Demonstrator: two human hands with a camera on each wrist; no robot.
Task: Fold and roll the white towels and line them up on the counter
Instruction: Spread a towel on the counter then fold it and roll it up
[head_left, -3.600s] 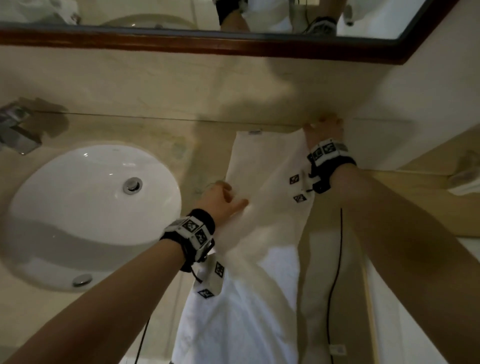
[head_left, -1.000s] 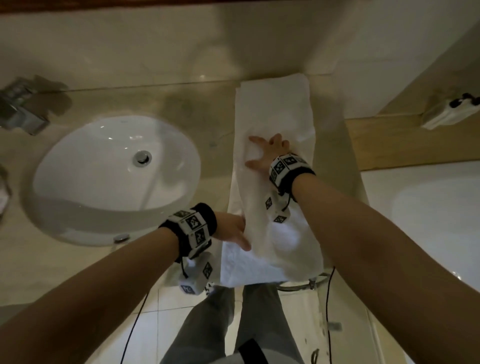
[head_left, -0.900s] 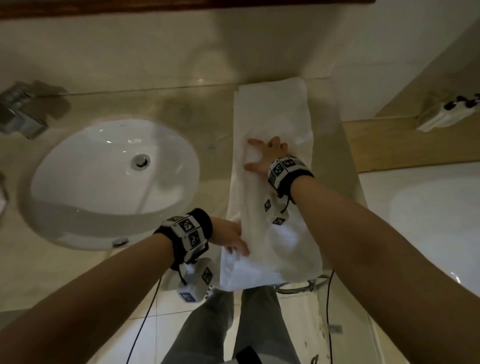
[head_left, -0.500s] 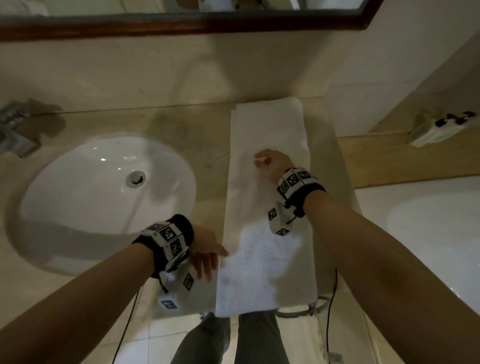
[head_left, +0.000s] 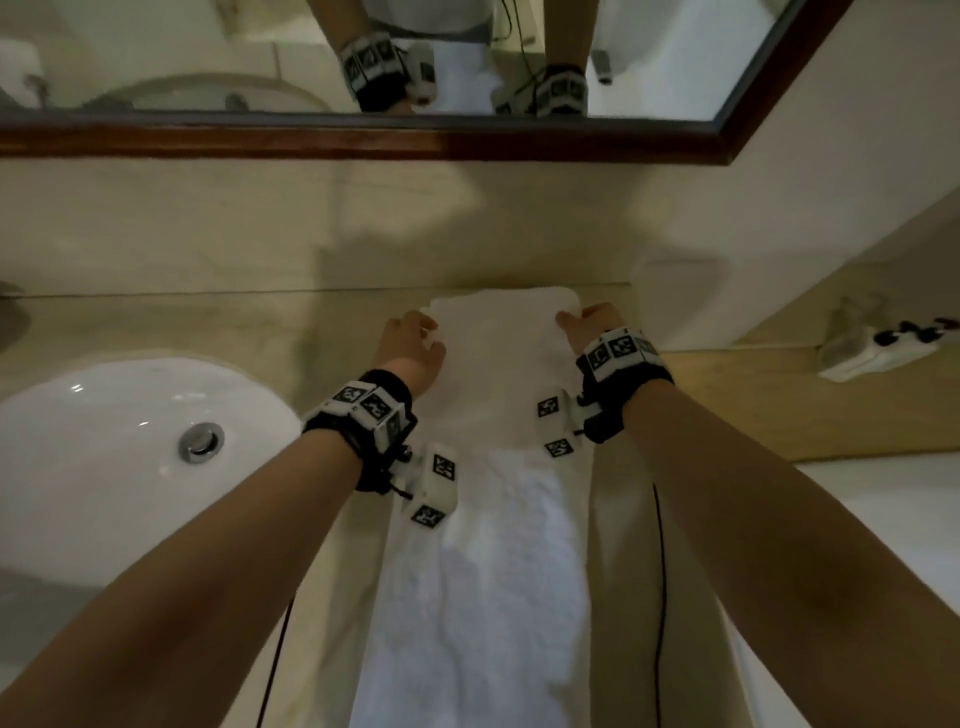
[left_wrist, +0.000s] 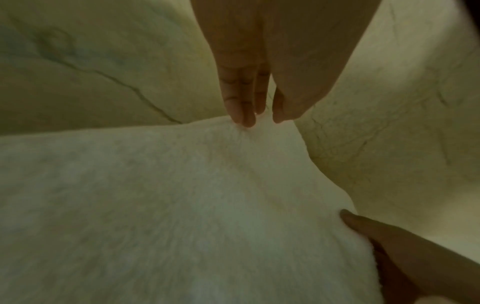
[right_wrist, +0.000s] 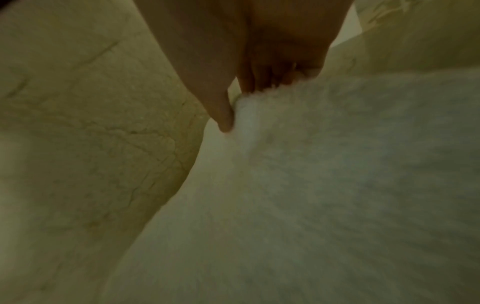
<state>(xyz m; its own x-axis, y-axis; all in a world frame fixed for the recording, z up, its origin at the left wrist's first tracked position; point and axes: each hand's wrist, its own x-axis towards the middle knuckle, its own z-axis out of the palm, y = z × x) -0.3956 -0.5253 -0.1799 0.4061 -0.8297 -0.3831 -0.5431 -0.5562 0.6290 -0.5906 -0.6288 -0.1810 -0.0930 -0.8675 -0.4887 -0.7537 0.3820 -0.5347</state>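
Both hands pinch far corners of white towel (head_left: 493, 467): left hand (head_left: 413, 348), right hand (head_left: 592, 325); no legible writing.

From my remote station I find no legible words, brands or numbers in any view. The only markings are black-and-white square coded tags on the wrist bands (head_left: 366, 410), centre of the head frame, and on their reflections in the mirror (head_left: 675, 62) along the top; none can be read.

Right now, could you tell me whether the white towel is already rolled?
Not rolled: the towel lies as a flat folded strip on the counter; both hands grip its far corners.
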